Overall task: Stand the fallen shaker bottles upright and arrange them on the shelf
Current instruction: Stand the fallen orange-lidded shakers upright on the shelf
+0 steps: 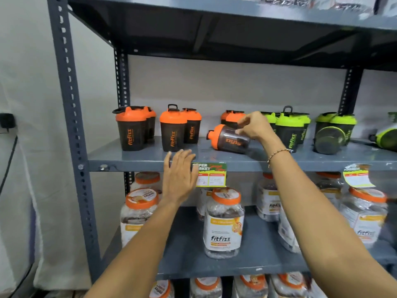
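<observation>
One tipped shaker bottle [228, 138] under right hand [254, 125]

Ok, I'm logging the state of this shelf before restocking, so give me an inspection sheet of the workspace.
Surface: grey metal shelf, with a price tag on its front edge.
Job's things: orange-lid shaker lying on its side; green-lid shaker also fallen; a second fallen green one at the far right; other orange and green shakers upright.
Clutter: nothing seen.
Grippers: right hand grasping the fallen orange-lid shaker; left hand open, in front of the shelf edge, holding nothing.
Cables: black cable hanging from a wall plug at left.
Surroundings: fitfizz jars on the shelf below; pale wall behind.
</observation>
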Available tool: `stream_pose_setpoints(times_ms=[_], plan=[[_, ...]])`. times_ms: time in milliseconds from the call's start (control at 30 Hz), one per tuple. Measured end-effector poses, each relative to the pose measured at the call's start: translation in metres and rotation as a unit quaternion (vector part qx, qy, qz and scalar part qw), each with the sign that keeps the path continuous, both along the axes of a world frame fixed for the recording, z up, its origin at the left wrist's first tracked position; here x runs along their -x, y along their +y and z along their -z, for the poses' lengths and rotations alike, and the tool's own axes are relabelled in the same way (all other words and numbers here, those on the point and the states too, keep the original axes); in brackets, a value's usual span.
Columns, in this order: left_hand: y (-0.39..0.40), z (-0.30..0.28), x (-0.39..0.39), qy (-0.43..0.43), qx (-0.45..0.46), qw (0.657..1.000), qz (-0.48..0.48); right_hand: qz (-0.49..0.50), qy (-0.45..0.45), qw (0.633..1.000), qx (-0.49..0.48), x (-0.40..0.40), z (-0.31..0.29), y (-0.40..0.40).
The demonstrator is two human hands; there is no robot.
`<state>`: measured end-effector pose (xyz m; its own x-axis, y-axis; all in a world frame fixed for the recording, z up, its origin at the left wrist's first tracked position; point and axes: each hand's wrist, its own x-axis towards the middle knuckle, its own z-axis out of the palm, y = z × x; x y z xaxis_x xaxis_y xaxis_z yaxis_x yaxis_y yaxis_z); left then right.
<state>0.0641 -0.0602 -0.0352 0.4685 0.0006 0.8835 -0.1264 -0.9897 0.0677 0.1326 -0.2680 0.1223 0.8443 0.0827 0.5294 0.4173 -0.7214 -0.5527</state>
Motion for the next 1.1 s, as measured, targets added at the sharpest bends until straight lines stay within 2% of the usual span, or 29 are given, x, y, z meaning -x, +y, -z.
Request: stream_pose_setpoints(times_ms=[100,233,400,500,567,667,733,800,867,900,967,1100], plan=[[-0.029,-0.002,-0.011,0.012,-0.022,1.0,0.012,0.009,0.052,0.994,0.094,-0.008,-0.006,-0.024],[-0.036,0.001,-0.021,-0.004,-0.034,0.999,-0.04,-0.017,0.128,0.967,0.221,-0.019,-0.01,-0.028],[-0.035,0.006,-0.027,-0.03,-0.062,0.994,-0.084,-0.046,0.16,0.944,0.286,-0.035,-0.008,-0.02],[-0.036,0.008,-0.028,-0.049,-0.069,0.992,-0.094,-0.052,0.16,0.944,0.285,-0.041,-0.005,-0.019],[-0.037,0.008,-0.029,-0.056,-0.07,0.991,-0.098,-0.085,0.198,0.951,0.221,-0.045,-0.006,-0.02],[-0.038,0.009,-0.029,-0.047,-0.062,0.992,-0.104,-0.134,0.308,0.942,0.027,-0.048,-0.006,-0.028],[-0.038,0.008,-0.029,-0.039,-0.061,0.991,-0.109,-0.186,0.361,0.904,-0.132,-0.049,0.002,-0.037],[-0.038,0.009,-0.029,-0.032,-0.059,0.991,-0.115,-0.26,0.381,0.841,-0.284,-0.053,0.018,-0.043],[-0.039,0.01,-0.029,-0.029,-0.057,0.991,-0.119,-0.316,0.374,0.784,-0.381,-0.054,0.033,-0.041],[-0.039,0.01,-0.029,-0.028,-0.057,0.991,-0.119,-0.329,0.366,0.772,-0.401,-0.055,0.038,-0.038],[-0.039,0.01,-0.029,-0.03,-0.058,0.991,-0.117,-0.321,0.343,0.796,-0.382,-0.056,0.041,-0.028],[-0.038,0.009,-0.028,-0.032,-0.059,0.991,-0.115,-0.242,0.254,0.891,-0.287,-0.058,0.042,-0.007]])
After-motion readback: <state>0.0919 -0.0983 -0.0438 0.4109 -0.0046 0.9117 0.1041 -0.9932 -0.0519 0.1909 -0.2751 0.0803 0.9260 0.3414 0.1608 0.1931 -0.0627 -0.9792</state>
